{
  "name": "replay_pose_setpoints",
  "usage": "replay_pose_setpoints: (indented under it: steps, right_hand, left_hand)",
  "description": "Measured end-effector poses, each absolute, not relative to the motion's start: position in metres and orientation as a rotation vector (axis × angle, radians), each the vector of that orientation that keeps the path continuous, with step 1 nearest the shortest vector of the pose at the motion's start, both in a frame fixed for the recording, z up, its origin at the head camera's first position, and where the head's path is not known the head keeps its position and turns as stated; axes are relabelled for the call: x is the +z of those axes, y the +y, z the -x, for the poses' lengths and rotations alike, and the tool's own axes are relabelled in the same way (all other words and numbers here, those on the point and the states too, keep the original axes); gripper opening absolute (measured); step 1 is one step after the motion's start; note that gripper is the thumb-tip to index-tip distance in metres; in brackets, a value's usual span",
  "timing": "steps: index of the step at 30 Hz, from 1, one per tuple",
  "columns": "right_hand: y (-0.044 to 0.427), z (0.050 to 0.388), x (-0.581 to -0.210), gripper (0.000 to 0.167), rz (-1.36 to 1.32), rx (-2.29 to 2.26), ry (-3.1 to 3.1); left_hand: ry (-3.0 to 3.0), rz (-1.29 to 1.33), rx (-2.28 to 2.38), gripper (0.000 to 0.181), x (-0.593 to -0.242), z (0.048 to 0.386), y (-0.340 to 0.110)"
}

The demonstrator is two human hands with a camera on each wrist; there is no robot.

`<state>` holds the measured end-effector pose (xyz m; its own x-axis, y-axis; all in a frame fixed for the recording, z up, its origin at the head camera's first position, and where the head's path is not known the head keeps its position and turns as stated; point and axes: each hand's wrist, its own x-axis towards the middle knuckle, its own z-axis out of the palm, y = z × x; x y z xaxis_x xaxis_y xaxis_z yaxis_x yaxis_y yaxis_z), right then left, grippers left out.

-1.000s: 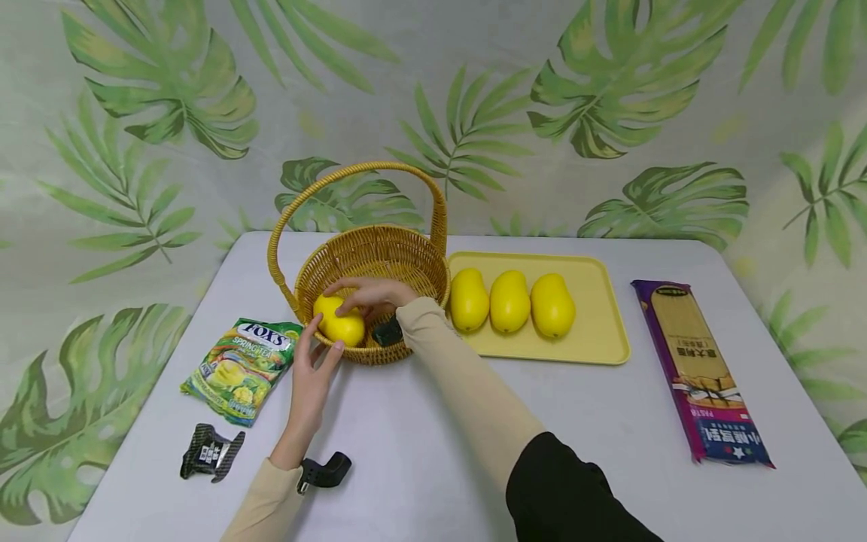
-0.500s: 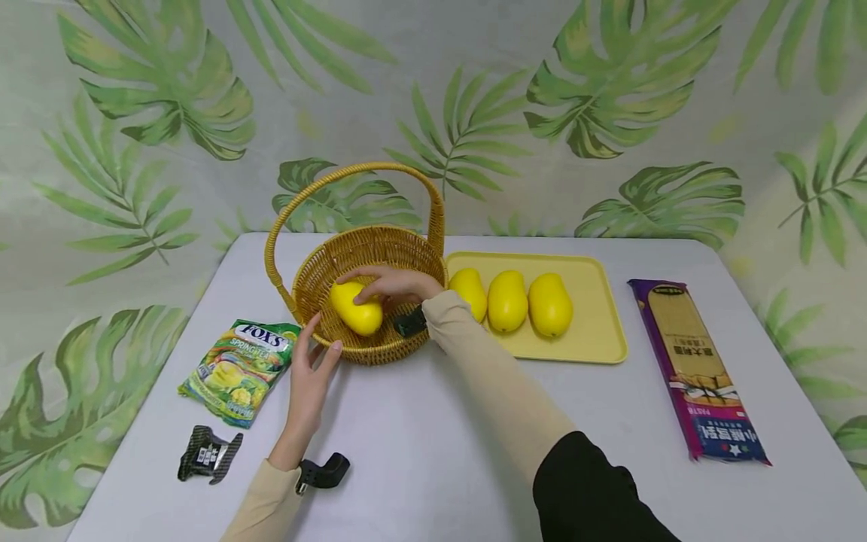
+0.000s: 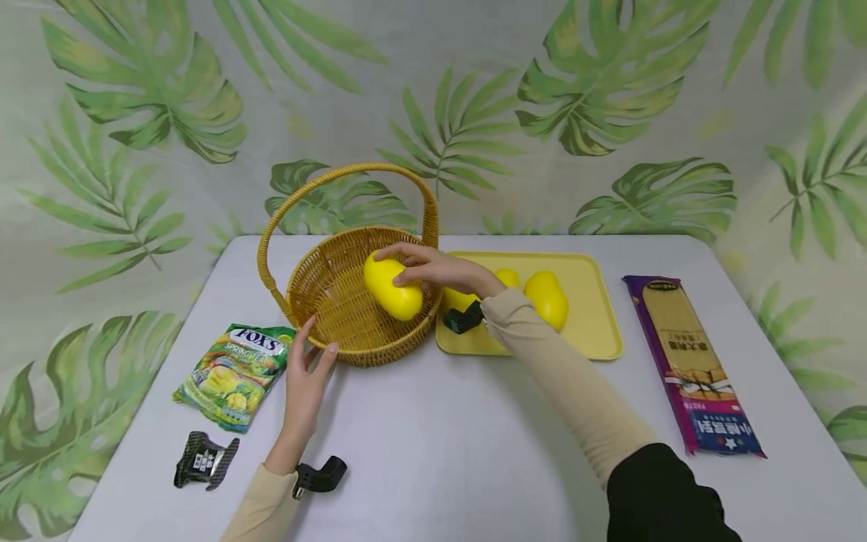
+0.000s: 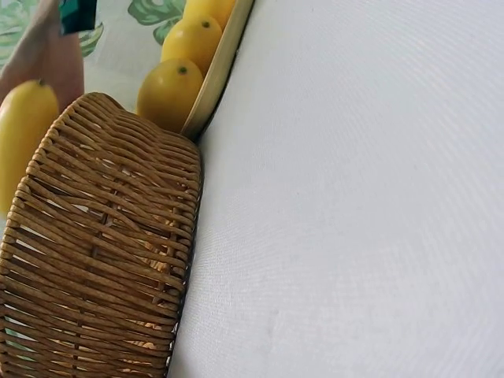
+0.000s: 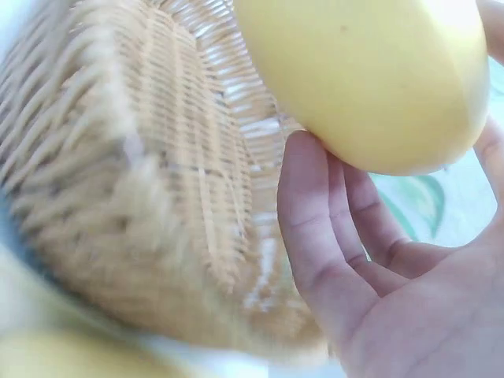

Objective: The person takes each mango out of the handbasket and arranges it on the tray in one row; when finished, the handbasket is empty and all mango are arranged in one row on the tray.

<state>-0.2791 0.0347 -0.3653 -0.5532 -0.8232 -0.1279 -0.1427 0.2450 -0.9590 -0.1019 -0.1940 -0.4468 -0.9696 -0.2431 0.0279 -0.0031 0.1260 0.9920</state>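
Note:
A yellow mango (image 3: pixel 393 290) is in my right hand (image 3: pixel 443 271), raised over the right side of the wicker basket (image 3: pixel 382 355). Fingers and thumb curl around the fruit; the right wrist view shows the fingertips against the mango (image 5: pixel 370 87). My left hand (image 3: pixel 302 388) touches the basket's front-left rim, its fingers fairly straight and spread. The left wrist view shows the basket wall (image 4: pixel 94 244) and no left fingers. On the yellow tray (image 3: pixel 592 316) to the right lie three more mangoes, one of them the rightmost mango (image 3: pixel 547 297); my right hand and wrist partly cover the others.
A green candy bag (image 3: pixel 233 376) lies left of the basket, with a small black packet (image 3: pixel 205 461) below it. At the table's right lies a purple pasta pack (image 3: pixel 694 369). The basket handle (image 3: pixel 348 169) arches above the basket. Leaf-patterned cloth hangs behind.
My right hand has lifted the mango from the basket's left side and carried it up and right. My left hand stays at the rim. The view has shifted slightly.

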Motion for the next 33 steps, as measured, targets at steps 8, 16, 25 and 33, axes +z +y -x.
replay_pose_setpoints:
  steps: [8, 16, 25, 33]
  right_hand:
    - [0.102, 0.270, -0.363, 0.048, 0.777, -1.369, 1.970]
    - [0.178, 0.267, -0.368, 0.052, 0.597, -1.420, 2.070]
    - [0.248, 0.258, -0.369, 0.054, 0.484, -1.503, 2.106]
    - [0.289, 0.249, -0.374, 0.055, 0.350, -1.519, 2.182]
  left_hand:
    - [-2.210, -0.243, -1.930, 0.060, -0.456, 0.103, -0.196]
    - [-2.203, -0.246, -1.981, 0.061, -0.442, 0.100, -0.194]
    - [-2.192, -0.237, -1.983, 0.060, -0.447, 0.101, -0.195]
    - [-2.194, -0.209, -1.935, 0.059, -0.455, 0.103, -0.196]
